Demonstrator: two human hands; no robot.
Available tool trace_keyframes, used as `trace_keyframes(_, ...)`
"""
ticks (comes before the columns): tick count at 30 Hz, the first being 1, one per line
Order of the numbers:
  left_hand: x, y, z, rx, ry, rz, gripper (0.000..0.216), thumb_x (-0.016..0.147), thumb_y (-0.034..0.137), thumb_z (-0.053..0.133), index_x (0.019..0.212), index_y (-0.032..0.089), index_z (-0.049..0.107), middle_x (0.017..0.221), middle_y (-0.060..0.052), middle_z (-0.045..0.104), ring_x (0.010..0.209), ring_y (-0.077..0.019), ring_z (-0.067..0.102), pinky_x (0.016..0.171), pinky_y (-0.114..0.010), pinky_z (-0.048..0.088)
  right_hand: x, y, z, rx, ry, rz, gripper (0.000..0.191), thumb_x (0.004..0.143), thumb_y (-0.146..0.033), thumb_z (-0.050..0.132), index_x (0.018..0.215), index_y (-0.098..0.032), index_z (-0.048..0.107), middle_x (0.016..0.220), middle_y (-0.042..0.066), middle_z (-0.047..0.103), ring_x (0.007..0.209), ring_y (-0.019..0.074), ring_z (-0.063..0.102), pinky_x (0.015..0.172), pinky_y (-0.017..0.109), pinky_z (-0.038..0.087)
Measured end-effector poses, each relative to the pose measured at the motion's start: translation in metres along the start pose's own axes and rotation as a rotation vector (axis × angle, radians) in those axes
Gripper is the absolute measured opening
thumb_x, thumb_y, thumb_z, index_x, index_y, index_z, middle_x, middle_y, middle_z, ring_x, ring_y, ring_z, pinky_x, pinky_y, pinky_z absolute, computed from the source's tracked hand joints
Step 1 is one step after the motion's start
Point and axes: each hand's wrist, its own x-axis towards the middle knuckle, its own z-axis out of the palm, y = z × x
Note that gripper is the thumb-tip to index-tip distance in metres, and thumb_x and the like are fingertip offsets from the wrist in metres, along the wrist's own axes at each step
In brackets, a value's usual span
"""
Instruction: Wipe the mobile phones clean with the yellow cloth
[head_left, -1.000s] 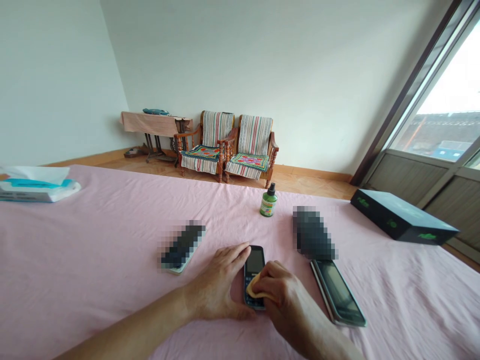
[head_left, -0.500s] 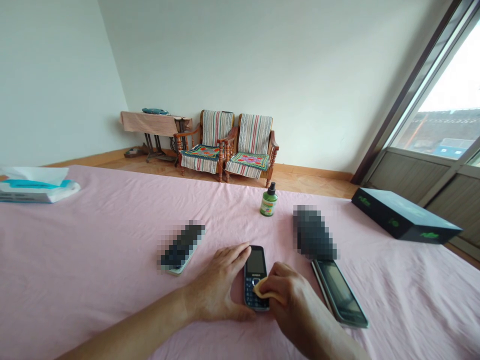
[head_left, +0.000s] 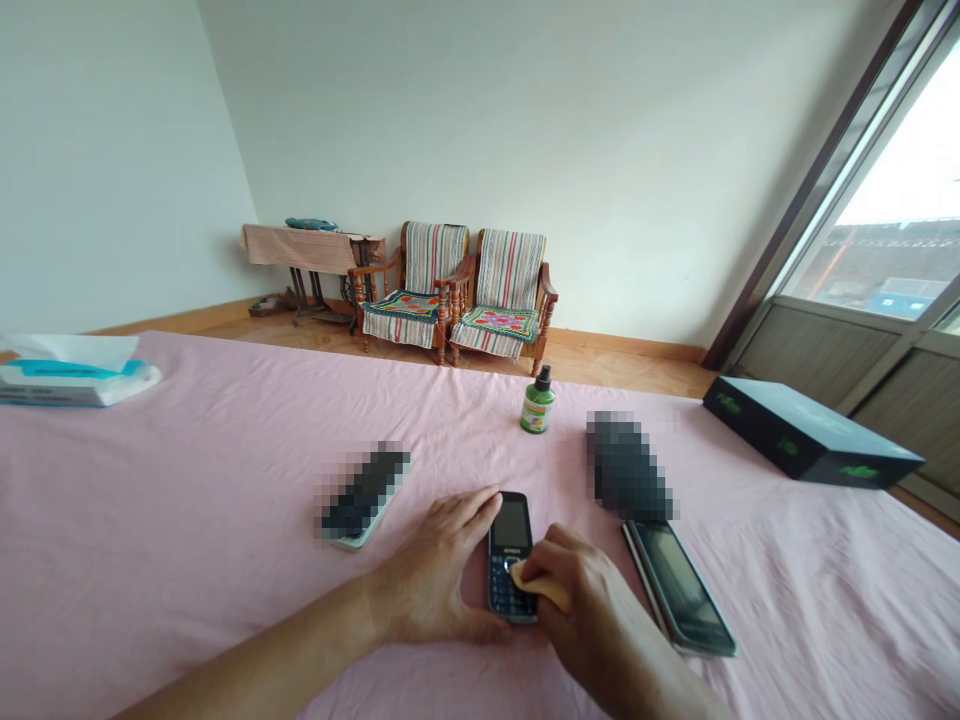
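Note:
A dark keypad phone (head_left: pixel 511 530) lies face up on the pink sheet, its screen toward the far side. My left hand (head_left: pixel 442 570) steadies it from the left, fingertips by its upper corner and thumb at its lower edge. In my right hand (head_left: pixel 581 590) is a folded yellowish cloth (head_left: pixel 551 588), pinched by the fingers and pressed onto the phone's keypad near the round middle button. My fingers hide part of the cloth and the right side of the keys.
Left lies a partly blurred phone (head_left: pixel 367 500); right, another phone (head_left: pixel 686 590) beside a blurred dark object (head_left: pixel 630 465). Farther off are a green spray bottle (head_left: pixel 537 405), a black box (head_left: pixel 814 430) and a tissue pack (head_left: pixel 82 380). Two chairs (head_left: pixel 457 290) stand beyond.
The cloth and my right fingers have shifted very slightly over the keypad. My left hand and the phone stay in place.

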Motion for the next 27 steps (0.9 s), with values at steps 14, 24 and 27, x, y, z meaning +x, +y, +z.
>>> trace_keyframes(14, -0.0005, -0.0001, 0.0001, 0.015, -0.019, -0.022, 0.11, 0.058, 0.061, 0.079, 0.145, 0.013, 0.032, 0.152, -0.018, 0.029, 0.138, -0.0371, 0.029, 0.112, -0.05, 0.026, 0.0005, 0.0025, -0.0003, 0.079, 0.01, -0.004, 0.03, 0.068, 0.003, 0.044, 0.08, -0.019, 0.06, 0.09, 0.003, 0.057, 0.079, 0.0162, 0.056, 0.072, 0.027, 0.038)
trace_keyframes(24, 0.0003, -0.0034, 0.0027, 0.025, 0.007, 0.026, 0.107, 0.061, 0.064, 0.074, 0.145, 0.012, 0.032, 0.151, -0.019, 0.03, 0.137, -0.0368, 0.03, 0.111, -0.051, 0.027, 0.0013, -0.0021, 0.0004, 0.002, 0.016, -0.05, 0.033, 0.066, 0.004, 0.04, 0.081, -0.02, 0.058, 0.093, 0.003, 0.057, 0.086, 0.0174, 0.055, 0.078, 0.028, 0.037)
trace_keyframes(27, 0.0001, -0.0027, 0.0016, 0.031, -0.004, 0.015, 0.108, 0.061, 0.064, 0.074, 0.146, 0.013, 0.031, 0.151, -0.018, 0.03, 0.137, -0.0369, 0.03, 0.111, -0.052, 0.026, 0.0019, -0.0047, -0.0004, -0.038, 0.017, -0.037, 0.032, 0.066, 0.003, 0.04, 0.079, -0.019, 0.058, 0.09, 0.003, 0.057, 0.084, 0.0185, 0.055, 0.076, 0.029, 0.037)
